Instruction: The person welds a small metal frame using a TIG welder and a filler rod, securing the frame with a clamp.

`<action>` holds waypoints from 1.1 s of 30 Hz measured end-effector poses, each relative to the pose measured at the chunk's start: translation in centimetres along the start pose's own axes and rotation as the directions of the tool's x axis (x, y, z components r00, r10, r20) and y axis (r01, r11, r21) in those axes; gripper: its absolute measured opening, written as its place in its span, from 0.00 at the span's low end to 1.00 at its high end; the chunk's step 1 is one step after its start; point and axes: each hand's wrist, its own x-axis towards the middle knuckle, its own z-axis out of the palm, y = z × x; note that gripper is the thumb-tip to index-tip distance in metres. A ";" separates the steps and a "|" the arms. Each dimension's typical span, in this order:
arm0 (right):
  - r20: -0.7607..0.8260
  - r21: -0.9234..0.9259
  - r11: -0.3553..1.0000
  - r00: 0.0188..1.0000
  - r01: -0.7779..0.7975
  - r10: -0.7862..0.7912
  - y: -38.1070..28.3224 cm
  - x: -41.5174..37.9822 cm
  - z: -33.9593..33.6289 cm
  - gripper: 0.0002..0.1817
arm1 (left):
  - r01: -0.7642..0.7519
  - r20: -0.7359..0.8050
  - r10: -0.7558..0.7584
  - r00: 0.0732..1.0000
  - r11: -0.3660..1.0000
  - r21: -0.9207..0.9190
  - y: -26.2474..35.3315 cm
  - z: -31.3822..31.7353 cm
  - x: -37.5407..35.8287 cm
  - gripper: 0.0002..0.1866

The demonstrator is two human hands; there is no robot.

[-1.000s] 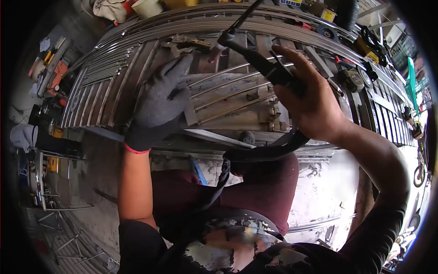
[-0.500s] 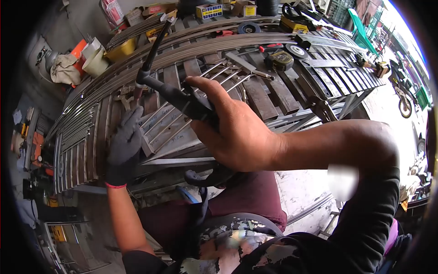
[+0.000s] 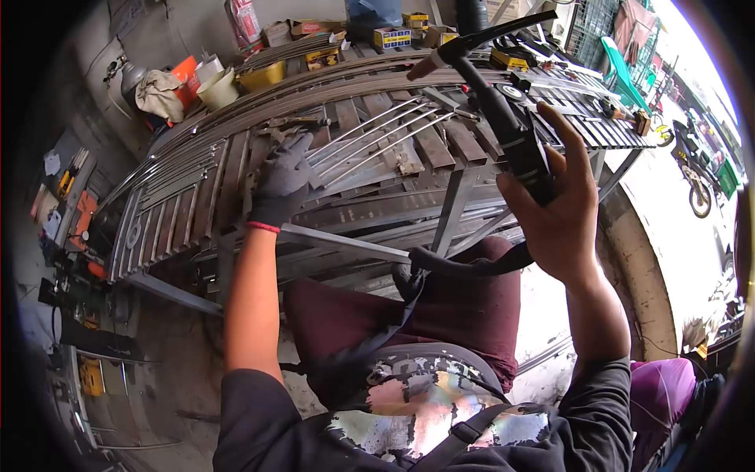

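Note:
My bare right hand is wrapped round the black handle of a welding torch, raised in front of the bench. The torch has a reddish nozzle pointing left and a long black cap pointing right. My left hand, in a grey glove with a red cuff, rests at the near edge of the slatted metal bench. Its fingers lie against the left ends of several thin metal rods; whether they hold anything is hidden. Just beyond the glove lies a metal clamp.
More rods lie at the bench's left end. A yellow container, small boxes and long flat bars stand or lie along the back. A green chair is at the right. The torch's black cable crosses above my lap.
My right hand has moved right with the torch, whose nozzle has swung up and away from the rods. The view has shifted, and my left hand remains by the rods.

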 end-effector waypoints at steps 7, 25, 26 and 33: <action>-0.055 -0.340 0.926 0.980 0.162 -0.192 2.5 1.2 1.4 0.44 | 0.009 -0.108 -0.010 0.994 1.000 -0.007 2.2 -0.7 -0.4 0.20; -0.113 0.194 0.956 0.963 -0.221 0.246 16.0 8.8 7.3 0.16 | 0.098 0.657 -0.309 0.688 0.936 0.337 9.0 0.5 9.3 0.65; -0.058 0.269 0.913 0.941 -0.306 0.333 16.9 8.8 7.0 0.14 | 0.127 0.730 -0.338 0.594 0.935 0.331 9.7 0.1 11.0 0.66; 0.081 0.651 0.676 0.917 -0.346 0.391 19.3 9.2 7.6 0.10 | 0.159 0.691 -0.265 0.672 0.964 0.215 8.3 2.9 12.1 0.73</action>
